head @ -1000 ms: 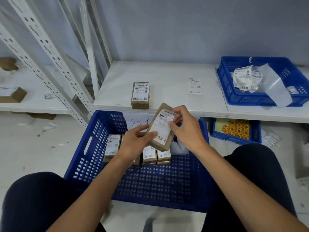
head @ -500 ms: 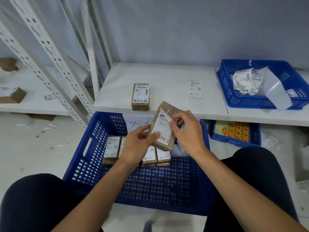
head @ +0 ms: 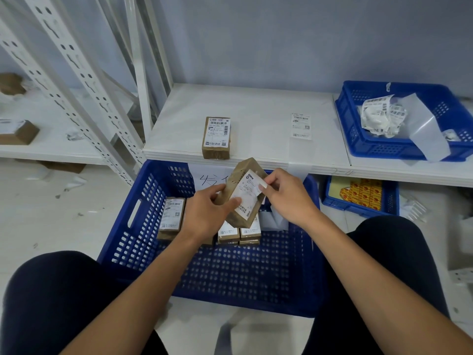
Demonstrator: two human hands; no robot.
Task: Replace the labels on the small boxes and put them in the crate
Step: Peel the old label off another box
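Perforated blue crate (head: 143,221), brown boxes (head: 216,138) (white barcoded labels (head: 245,194)), white shelf (head: 256,103)

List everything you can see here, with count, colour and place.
big crate: one, blue, on the floor
held box: one, brown, above the big crate
label: one, white, on the held box
boxes in crate: at least four, brown, far end
shelf box: one, brown, front edge of the shelf
loose label: one, white, on the shelf
small crate: one, blue, shelf right, holding crumpled labels
tray: one, blue, under the shelf
far box: one, brown, left shelf
left hand: one, grips the held box
right hand: one, pinches the label's upper edge
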